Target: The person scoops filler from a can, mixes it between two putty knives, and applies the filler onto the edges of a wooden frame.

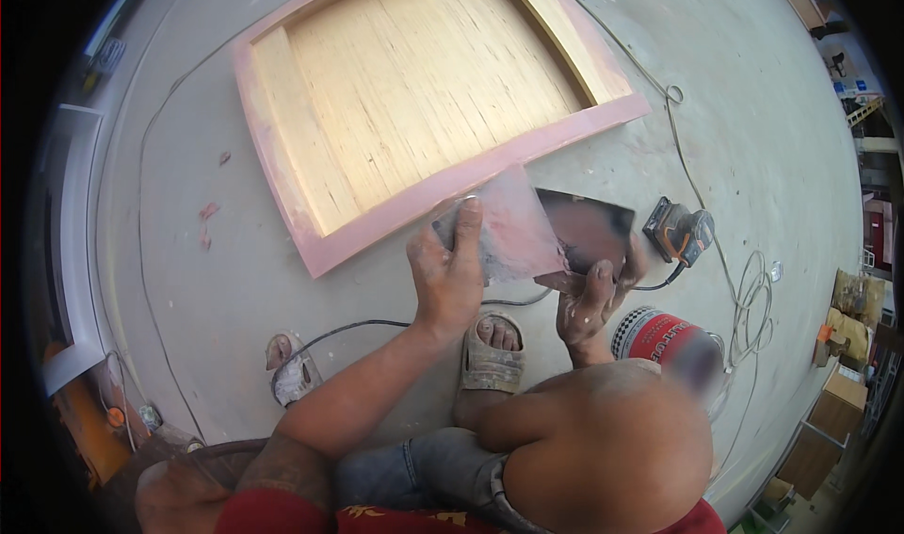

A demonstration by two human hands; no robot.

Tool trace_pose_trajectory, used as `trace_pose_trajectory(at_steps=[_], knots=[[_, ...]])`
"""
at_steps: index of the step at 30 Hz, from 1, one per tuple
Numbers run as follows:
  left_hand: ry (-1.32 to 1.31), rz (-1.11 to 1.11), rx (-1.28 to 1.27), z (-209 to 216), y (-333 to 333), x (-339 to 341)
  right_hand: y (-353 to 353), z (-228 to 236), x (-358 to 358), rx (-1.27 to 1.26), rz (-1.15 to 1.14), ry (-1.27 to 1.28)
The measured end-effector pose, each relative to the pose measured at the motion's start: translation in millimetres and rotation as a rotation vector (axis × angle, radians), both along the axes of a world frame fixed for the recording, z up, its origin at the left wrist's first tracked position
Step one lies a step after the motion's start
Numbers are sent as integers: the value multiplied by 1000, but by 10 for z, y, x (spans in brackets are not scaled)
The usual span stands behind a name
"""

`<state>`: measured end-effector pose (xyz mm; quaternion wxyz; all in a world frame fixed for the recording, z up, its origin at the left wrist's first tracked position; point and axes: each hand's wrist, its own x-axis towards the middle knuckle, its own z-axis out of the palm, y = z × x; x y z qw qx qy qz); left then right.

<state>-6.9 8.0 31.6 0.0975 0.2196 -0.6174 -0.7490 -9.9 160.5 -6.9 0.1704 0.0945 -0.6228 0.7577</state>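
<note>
My left hand (447, 275) grips a flat, translucent putty spreader (516, 223) smeared with pink filler, the thumb pressed on its top. In my right hand (598, 303) lies a dark rectangular plate (593, 223), with pinkish filler on its face. The spreader's right edge overlaps the left side of the plate; whether they touch I cannot tell. Just beyond both hands, a wooden panel (405, 91) rests on the floor, its raised frame (556, 134) coated pink along the outer edges. My right fingers are partly hidden under the plate.
An orange-and-black power sander (683, 233) lies to the right, its cord running across the floor. A red and white can (659, 336) stands near my right knee. Coiled cable (753, 299) lies farther right. Boxes (833, 412) line the far right; pink scraps (208, 212) lie left.
</note>
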Motion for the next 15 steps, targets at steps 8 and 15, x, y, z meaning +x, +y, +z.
trace_pose_trajectory(at_steps=[8,15], knots=[[91,56,-26,-105,-361,-137,281,145,100,419,617,-464],[57,17,323,-170,-195,-197,329,-43,-56,-215,2,-529]])
